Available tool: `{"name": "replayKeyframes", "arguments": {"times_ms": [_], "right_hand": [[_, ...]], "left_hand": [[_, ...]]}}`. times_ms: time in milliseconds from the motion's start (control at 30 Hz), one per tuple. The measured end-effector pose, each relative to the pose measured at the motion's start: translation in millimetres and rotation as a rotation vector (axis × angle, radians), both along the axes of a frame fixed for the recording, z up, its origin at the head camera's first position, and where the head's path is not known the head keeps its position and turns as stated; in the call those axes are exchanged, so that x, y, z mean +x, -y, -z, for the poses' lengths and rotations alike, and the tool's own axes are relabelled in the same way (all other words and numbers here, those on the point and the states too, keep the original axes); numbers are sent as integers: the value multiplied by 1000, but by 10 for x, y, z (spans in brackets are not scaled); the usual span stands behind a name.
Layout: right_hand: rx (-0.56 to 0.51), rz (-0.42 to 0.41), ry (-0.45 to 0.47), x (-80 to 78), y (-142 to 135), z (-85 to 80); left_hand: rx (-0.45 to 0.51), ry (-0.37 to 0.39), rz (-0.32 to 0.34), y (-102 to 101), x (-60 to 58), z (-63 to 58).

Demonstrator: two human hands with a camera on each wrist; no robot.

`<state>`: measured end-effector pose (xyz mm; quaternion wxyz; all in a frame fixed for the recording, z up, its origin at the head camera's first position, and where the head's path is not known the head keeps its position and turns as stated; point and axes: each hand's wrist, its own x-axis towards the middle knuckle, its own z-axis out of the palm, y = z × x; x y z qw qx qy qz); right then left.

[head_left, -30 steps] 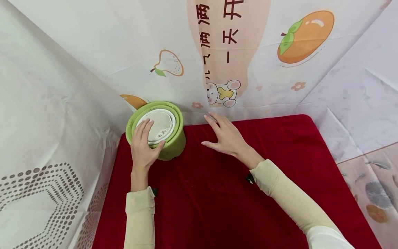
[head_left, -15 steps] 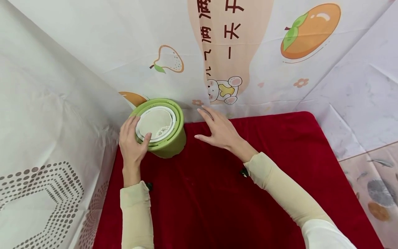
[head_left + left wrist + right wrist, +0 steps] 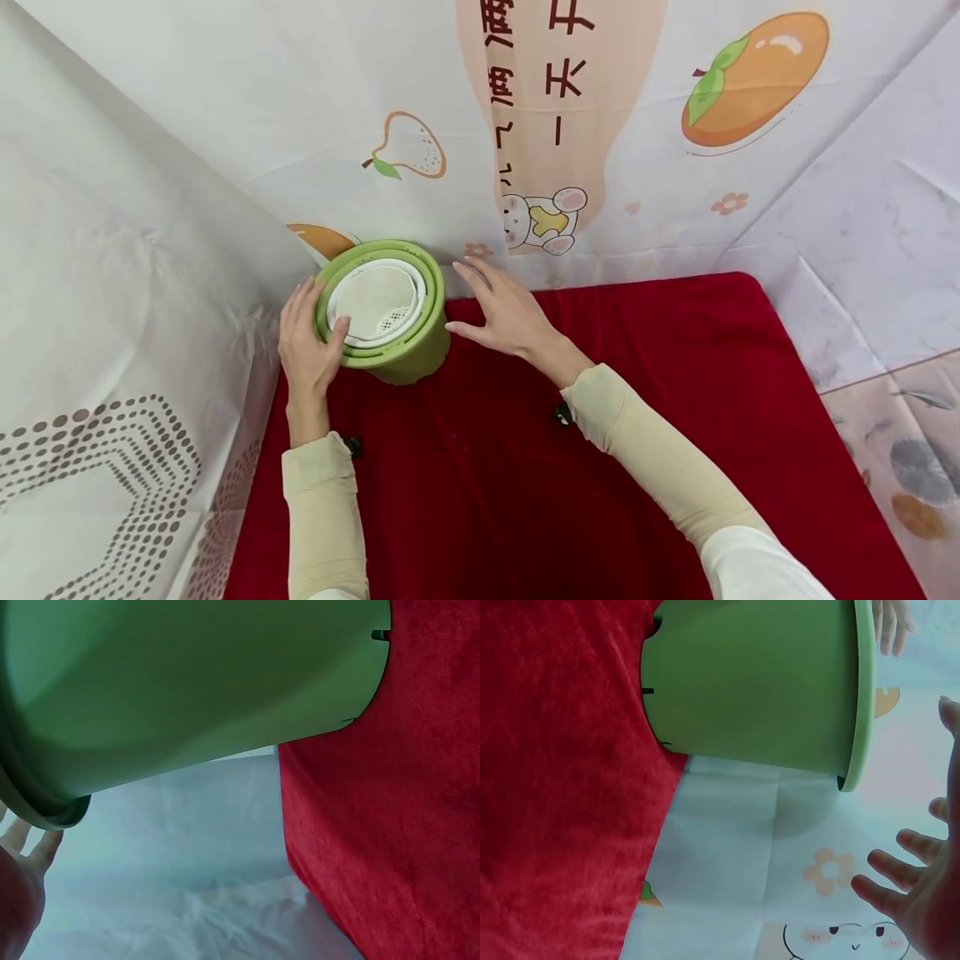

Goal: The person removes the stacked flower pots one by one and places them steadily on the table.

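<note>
Nested pots are set at the table's back left, flanked by the opened, empty left hand and right hand; a two-sided grip seems readied, needing both brought inward.

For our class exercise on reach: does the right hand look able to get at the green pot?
Probably yes: the right hand is beside the green pot, and nothing shows between them in the right wrist view. The left hand is at the pot's opposite side, leaving this side free.
</note>
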<state>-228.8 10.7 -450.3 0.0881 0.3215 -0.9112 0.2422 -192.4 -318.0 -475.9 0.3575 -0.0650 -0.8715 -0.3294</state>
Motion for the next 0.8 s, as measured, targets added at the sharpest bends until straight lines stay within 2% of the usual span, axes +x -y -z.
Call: {"name": "replayKeyframes", "arguments": {"times_ms": [100,333,533,667,800], "right_hand": [[9,1,6,-22,52,-5],[4,-2,41,-52,164,-7],[-29,-11,40,-74,254,2],[-16,-18,53,-89,323,-1],[15,-21,82,-108,385,5]], "left_hand": [[25,10,9,24,-26,2],[116,-32,29,98,-81,15],[115,90,43,143,-110,48],[110,163,41,148,-97,69],[126,270,28,188,-80,64]]}}
